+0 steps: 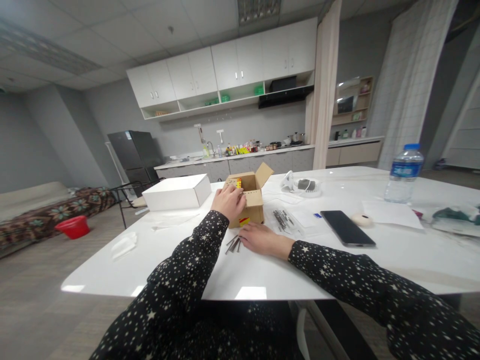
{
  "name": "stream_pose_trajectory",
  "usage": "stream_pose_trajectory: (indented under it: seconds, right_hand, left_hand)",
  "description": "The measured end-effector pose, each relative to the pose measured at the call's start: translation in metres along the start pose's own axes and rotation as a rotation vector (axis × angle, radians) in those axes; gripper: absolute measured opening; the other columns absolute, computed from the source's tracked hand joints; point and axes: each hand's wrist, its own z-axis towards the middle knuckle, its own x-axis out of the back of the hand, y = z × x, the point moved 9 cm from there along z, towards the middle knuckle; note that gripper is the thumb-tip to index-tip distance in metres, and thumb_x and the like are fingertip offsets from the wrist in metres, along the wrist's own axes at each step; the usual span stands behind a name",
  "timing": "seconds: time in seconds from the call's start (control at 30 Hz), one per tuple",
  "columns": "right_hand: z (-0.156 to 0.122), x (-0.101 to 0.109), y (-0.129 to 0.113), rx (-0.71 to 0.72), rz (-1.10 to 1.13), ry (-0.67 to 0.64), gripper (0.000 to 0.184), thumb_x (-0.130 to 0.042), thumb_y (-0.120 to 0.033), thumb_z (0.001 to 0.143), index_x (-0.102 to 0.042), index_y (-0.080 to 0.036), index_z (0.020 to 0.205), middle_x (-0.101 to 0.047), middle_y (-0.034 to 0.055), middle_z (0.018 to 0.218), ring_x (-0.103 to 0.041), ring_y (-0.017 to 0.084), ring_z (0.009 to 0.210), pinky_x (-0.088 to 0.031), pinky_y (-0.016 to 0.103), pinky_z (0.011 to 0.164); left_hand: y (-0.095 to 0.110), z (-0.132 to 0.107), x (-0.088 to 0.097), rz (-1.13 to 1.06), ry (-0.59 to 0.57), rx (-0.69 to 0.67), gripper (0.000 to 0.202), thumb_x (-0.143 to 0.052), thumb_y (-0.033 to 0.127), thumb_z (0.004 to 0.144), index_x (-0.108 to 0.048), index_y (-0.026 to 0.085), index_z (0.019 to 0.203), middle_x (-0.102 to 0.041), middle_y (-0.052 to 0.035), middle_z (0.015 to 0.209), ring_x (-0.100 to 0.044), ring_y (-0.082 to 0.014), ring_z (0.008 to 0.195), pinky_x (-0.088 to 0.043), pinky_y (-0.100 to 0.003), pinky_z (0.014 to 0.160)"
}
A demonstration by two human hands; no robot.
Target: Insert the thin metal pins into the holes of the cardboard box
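An open cardboard box point(256, 214) stands on the white table, its flaps up and small dark dots along one flap. My left hand point(229, 201) rests over the box's near left edge, fingers curled closed; what they pinch is hidden. Low in front of the box, my right hand point(265, 240) lies on the table with its fingertips closed on the ends of several thin metal nails point(233, 245). Right of the box, more dark metal pieces point(283, 220) lie on clear plastic.
A white box point(178, 192) stands at the left, near crumpled tissue point(125, 245). Rightward are a black phone point(347, 227), a white paper sheet point(393, 214), a water bottle point(403, 175) and a white corded device point(288, 181). The table's front edge point(150, 292) runs close to me.
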Motion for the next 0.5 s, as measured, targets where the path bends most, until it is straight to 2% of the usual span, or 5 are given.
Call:
stream_pose_trajectory:
  seconds: [0.1,0.27,0.5]
  right_hand:
    - [0.0,0.0,0.001,-0.002,0.008,-0.006,0.026,-0.039,-0.026,0.096,-0.063,-0.015,0.095,-0.064,0.0103,0.094,-0.059,0.022,0.09,-0.044,0.034,0.084]
    - [0.0,0.003,-0.001,0.005,0.013,0.001,0.026,-0.039,-0.026,0.095,-0.062,-0.015,0.095,-0.064,0.0108,0.094,-0.059,0.021,0.089,-0.044,0.034,0.084]
    - [-0.001,0.003,0.002,0.002,0.048,0.005,0.026,-0.039,-0.025,0.096,-0.063,-0.014,0.094,-0.064,0.0122,0.095,-0.059,0.022,0.091,-0.043,0.035,0.086]
  left_hand:
    - [0.001,-0.001,-0.002,0.0,-0.02,-0.02,0.03,-0.043,0.036,0.09,-0.069,0.022,0.095,-0.064,-0.0066,0.099,-0.056,-0.0218,0.099,-0.038,-0.037,0.085]
    - [0.001,-0.003,0.002,0.004,0.001,-0.041,0.03,-0.043,0.036,0.09,-0.068,0.023,0.097,-0.063,-0.0064,0.099,-0.055,-0.0215,0.098,-0.037,-0.038,0.084]
    - [-0.008,-0.011,0.007,-0.007,0.063,-0.05,0.029,-0.043,0.036,0.091,-0.068,0.024,0.099,-0.065,-0.0055,0.098,-0.057,-0.021,0.095,-0.038,-0.037,0.084]
